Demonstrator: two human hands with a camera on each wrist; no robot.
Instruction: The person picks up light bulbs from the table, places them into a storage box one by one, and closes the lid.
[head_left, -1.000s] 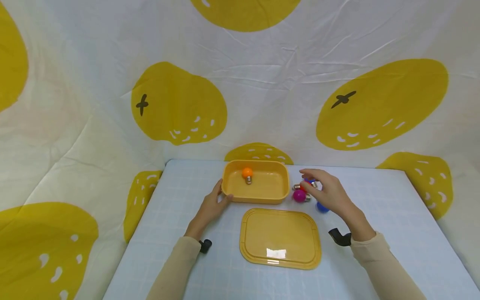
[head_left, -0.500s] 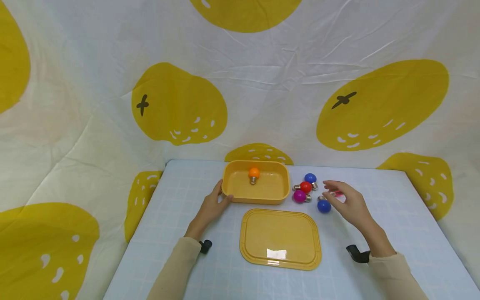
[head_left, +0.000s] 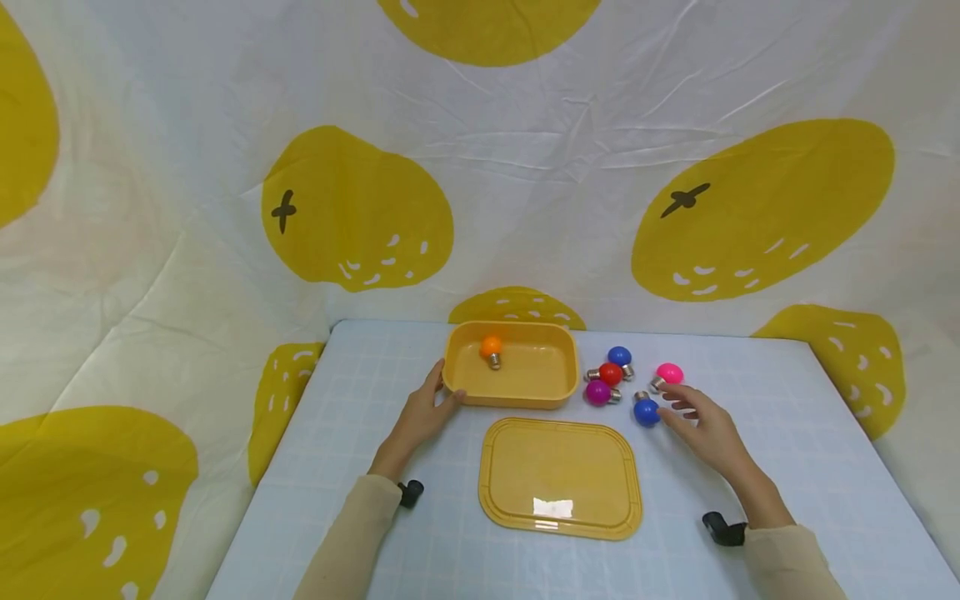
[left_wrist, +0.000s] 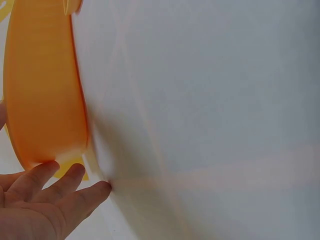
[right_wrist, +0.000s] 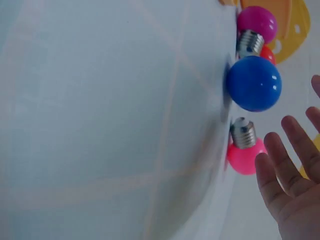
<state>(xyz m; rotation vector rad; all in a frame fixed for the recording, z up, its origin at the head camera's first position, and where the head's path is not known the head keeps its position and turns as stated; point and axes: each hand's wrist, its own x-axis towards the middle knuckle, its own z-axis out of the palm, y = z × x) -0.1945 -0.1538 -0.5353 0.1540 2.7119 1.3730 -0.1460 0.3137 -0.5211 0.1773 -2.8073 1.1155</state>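
Toward the worktop's [head_left: 817, 450] far edge, the box [head_left: 517, 402] is steadied, presumably against sliding, by the relaxed left hand [head_left: 423, 412] at its near-left corner, while the loose, unladen right hand [head_left: 708, 427] is held beside the nearer of 2 blue bulbs [head_left: 646, 412].

One bulb [head_left: 491, 347] in the box [head_left: 517, 401], lid [head_left: 558, 475] before it, five bulbs [head_left: 597, 392] right

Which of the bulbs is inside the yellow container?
The orange bulb: it alone lies inside the yellow container, while the red bulb, purple bulb, pink bulb and two blue bulbs lie on the table outside it.
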